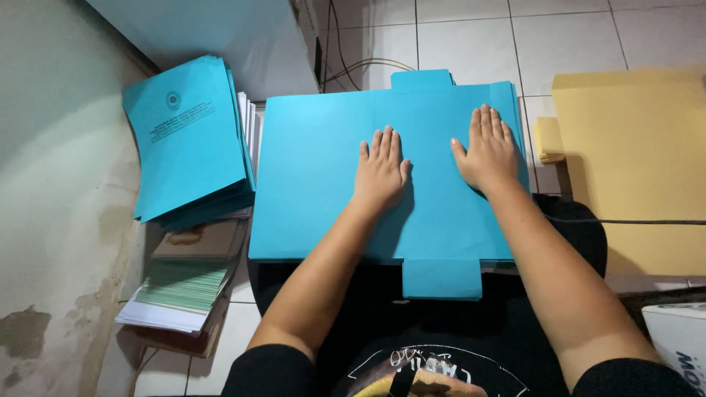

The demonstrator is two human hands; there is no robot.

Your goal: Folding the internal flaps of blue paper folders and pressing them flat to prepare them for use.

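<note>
A large blue paper folder sheet point(316, 176) with tabs at its near and far edges lies flat across my lap. My left hand point(381, 170) rests palm down near the sheet's middle, fingers together and stretched out. Pressed flat on the sheet's right part is my right hand point(487, 151), with its thumb spread toward the left hand. Neither hand grips anything.
A stack of blue printed covers point(187, 136) sits at the left on a pile of papers and booklets point(184, 283) by a stained wall. Yellow folders point(640, 162) lie on the tiled floor to the right. A white box corner point(680, 345) is at lower right. Cables point(346, 59) run along the floor.
</note>
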